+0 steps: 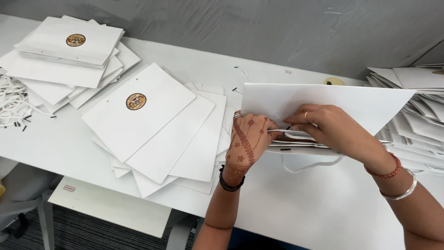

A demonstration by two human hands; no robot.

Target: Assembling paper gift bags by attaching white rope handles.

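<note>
A flat white paper bag (351, 104) stands on edge in front of me on the white table (296, 208). My left hand (247, 141), marked with henna, grips the bag's near rim. My right hand (330, 125) pinches the same rim just to the right, fingers at a white cord (310, 164) that loops down from the bag onto the table. A black cord tip shows between my fingers.
A fanned pile of flat white bags (152, 125) with a round brown emblem lies to the left, another stack (69, 46) at the far left. More white bags (416, 111) are piled at the right. Loose white cords (14, 99) lie at the left edge. A grey wall stands behind.
</note>
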